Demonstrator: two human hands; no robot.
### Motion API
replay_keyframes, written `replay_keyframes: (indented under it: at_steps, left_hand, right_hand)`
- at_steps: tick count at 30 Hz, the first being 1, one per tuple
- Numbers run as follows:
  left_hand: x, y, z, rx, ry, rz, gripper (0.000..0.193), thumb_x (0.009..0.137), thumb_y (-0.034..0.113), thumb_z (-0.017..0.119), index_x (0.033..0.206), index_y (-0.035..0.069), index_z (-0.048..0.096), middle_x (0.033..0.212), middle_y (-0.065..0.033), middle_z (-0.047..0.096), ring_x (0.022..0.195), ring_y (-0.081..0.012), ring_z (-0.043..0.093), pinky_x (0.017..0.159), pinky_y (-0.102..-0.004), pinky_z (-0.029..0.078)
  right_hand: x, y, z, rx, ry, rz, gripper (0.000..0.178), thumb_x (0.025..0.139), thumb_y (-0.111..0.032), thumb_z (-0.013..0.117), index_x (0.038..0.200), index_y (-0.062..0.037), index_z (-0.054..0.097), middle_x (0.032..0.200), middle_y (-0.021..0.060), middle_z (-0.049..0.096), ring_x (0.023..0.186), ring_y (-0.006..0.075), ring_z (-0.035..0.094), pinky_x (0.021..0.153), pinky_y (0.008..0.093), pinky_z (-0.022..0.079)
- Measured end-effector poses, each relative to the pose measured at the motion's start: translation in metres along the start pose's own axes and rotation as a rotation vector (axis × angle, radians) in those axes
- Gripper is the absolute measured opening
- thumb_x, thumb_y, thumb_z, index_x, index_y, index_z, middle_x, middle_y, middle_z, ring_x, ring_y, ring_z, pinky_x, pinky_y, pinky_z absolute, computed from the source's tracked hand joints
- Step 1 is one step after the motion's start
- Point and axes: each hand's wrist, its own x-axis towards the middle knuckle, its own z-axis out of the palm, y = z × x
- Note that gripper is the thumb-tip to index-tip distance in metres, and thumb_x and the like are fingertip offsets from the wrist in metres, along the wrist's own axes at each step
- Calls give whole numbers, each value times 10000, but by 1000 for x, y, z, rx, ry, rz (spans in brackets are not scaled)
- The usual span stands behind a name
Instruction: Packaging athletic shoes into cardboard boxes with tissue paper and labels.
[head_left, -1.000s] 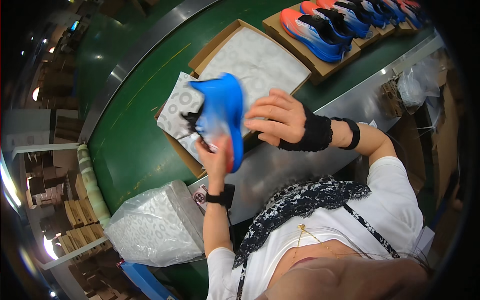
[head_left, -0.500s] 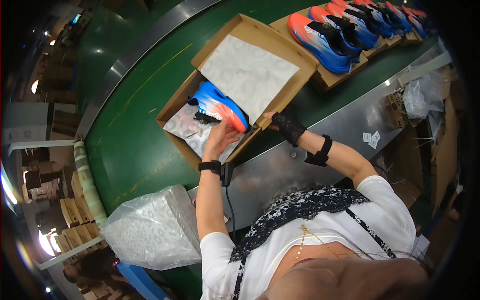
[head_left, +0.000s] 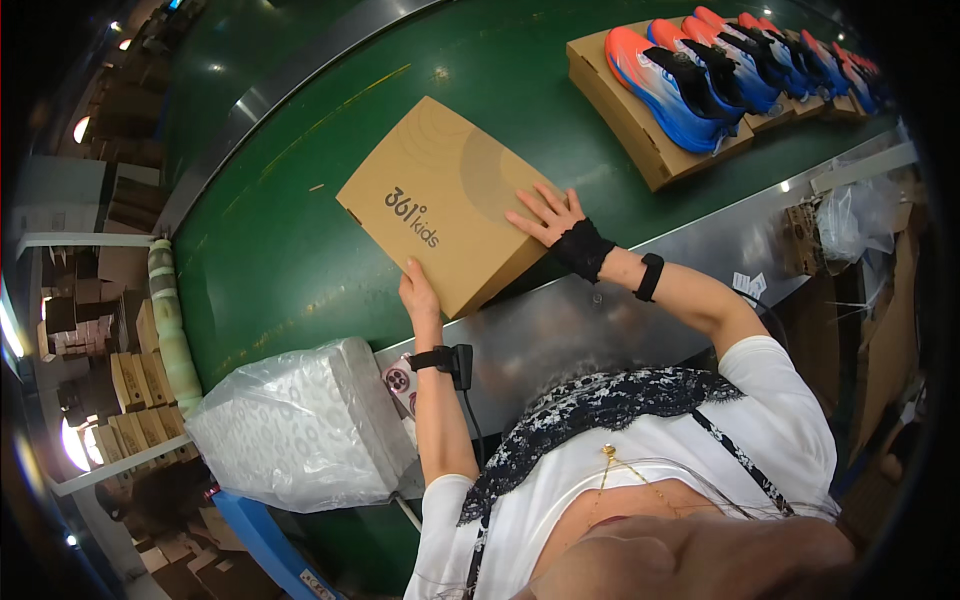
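A closed brown cardboard shoebox (head_left: pixel 430 170) lies at a slant on the green work surface, its lid down over whatever is inside. My right hand (head_left: pixel 550 218) rests on the lid's right part with its fingers spread; a black lace fingerless glove covers the wrist and palm. At the box's near left edge, my left hand (head_left: pixel 420 292) grips the cardboard, one digit on the lid and the others partly hidden along the side. Black straps circle both forearms.
Far right, several orange, white and blue shoes (head_left: pixel 690 90) stand on a row of brown boxes (head_left: pixel 625 115). A plastic-wrapped stack of patterned paper (head_left: pixel 300 430) sits near left, beside a phone (head_left: pixel 400 382). A metal edge (head_left: pixel 560 320) runs along the near side.
The shoebox lid has swung shut over the shoe and paper. My right hand has moved from the box's near edge onto the lid; my left has left the shoe for the box's side.
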Motion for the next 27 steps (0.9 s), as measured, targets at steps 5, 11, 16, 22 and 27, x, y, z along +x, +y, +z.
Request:
replay_keyframes:
  at_steps: [5, 11, 16, 22, 27]
  left_hand:
    - [0, -39, 9, 200, 84, 261, 429, 881, 337, 402, 897, -81, 495, 830, -145, 573, 735, -181, 520, 662, -301, 419]
    - [8, 2, -4, -645, -321, -311, 526, 803, 426, 472, 1174, 59, 405, 1129, -68, 489, 1036, -214, 468, 854, -331, 398]
    - [-17, 74, -13, -639, -489, -442, 600, 739, 529, 441, 1172, 114, 422, 1128, -79, 477, 1015, -259, 473, 825, -432, 395]
    - [-78, 117, -55, -780, -395, -277, 572, 747, 529, 396, 1162, 137, 434, 1117, -74, 481, 990, -259, 484, 768, -436, 426]
    - [-106, 93, -143, -712, 141, 84, 505, 715, 437, 527, 1110, 127, 475, 1057, -43, 519, 972, -196, 502, 742, -379, 461]
  right_hand:
    - [-17, 7, 0, -33, -7, -22, 512, 747, -87, 458, 1225, -260, 392, 1333, 93, 290, 1203, 302, 308, 844, 549, 289]
    - [21, 16, -33, 46, -99, -40, 502, 704, -95, 507, 1182, -230, 434, 1269, 76, 368, 1174, 279, 335, 845, 547, 292]
    - [86, 29, -115, 194, 112, -50, 496, 654, -101, 564, 1133, -190, 469, 1153, 92, 463, 1082, 258, 428, 853, 463, 340]
    - [67, 29, -102, 553, 506, 140, 356, 739, -150, 591, 1051, -15, 486, 1006, 161, 528, 934, 300, 513, 794, 342, 425]
    - [-29, 49, -3, 484, -153, 159, 471, 741, -324, 561, 1113, -58, 448, 1136, 171, 449, 1049, 323, 434, 873, 409, 358]
